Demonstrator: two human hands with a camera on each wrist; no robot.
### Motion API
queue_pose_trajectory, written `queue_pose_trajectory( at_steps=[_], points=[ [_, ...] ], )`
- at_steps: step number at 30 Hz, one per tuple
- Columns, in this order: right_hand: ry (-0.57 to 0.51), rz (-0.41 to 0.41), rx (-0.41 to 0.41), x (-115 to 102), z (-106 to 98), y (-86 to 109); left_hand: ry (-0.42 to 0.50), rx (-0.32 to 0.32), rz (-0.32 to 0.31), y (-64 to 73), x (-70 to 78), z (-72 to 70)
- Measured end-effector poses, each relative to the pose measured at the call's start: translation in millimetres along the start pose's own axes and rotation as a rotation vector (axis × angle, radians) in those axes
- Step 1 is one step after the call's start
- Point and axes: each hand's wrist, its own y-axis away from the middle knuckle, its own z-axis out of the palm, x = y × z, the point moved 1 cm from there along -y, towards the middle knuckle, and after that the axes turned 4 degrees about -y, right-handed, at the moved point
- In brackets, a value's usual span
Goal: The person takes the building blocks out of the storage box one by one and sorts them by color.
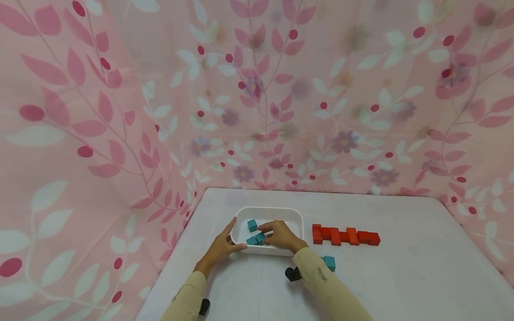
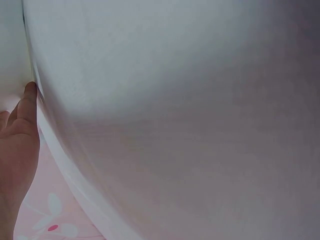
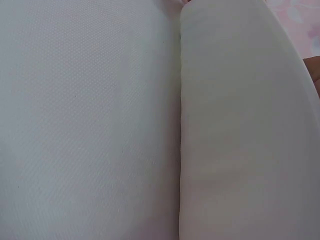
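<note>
A white tray [image 1: 267,251] stands near the far side of the table, with several teal cubes [image 1: 251,225] in its left part. My left hand [image 1: 220,246] spans the tray's near left corner, its thumb at the front rim and a straight finger along the left side. In the left wrist view, part of the left hand [image 2: 20,135] shows against a pale wall. My right hand [image 1: 281,236] reaches over the front rim and pinches a teal cube [image 1: 260,238] between fingertips and thumb, close beside another cube. The right wrist view hides the right hand's fingers.
A row of several red blocks [image 1: 342,236] lies right of the tray, some set crosswise. Another teal cube [image 1: 329,263], partly behind the right sleeve, sits on the white table [image 1: 409,267]. Pink patterned cloth [image 1: 281,111] hangs behind and at the left.
</note>
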Motion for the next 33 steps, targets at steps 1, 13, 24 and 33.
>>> queue_pose_trajectory(
  at_steps=[1,13,24,33],
  points=[
    [0.007,-0.002,0.000,-0.2,0.4,-0.4,0.003,0.002,0.003,-0.7,-0.8,-0.4],
    [0.017,0.009,-0.006,-1.3,-1.3,0.9,0.002,0.010,0.008,-1.2,0.5,2.3],
    [0.034,-0.038,0.011,-1.0,-2.0,-0.5,-0.027,0.010,-0.002,1.7,-0.1,0.4],
    [0.022,-0.054,0.070,-0.9,-2.8,2.9,0.000,0.001,0.003,-0.5,-3.6,0.6]
  ],
)
